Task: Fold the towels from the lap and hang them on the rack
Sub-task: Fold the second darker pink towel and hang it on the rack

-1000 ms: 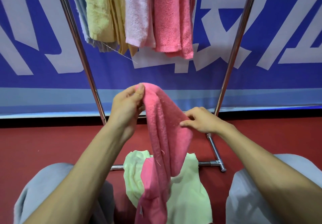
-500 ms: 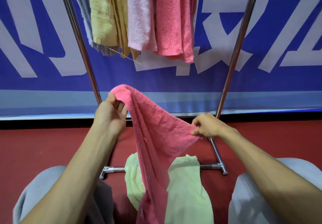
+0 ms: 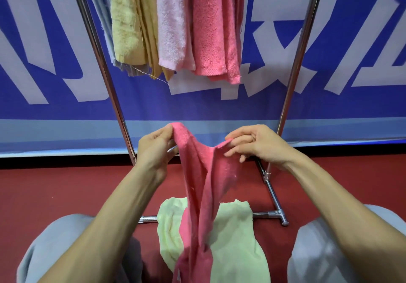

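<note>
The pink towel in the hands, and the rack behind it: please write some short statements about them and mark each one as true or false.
1. The left hand and the right hand both pinch the upper edge of the pink towel. True.
2. The pale green towel hangs on the rack. False: it lies on the lap, under the pink towel.
3. Several hung towels are on the rack. True.
4. The pink towel is folded into a neat square. False: it hangs loose from the hands down to the lap.
</note>
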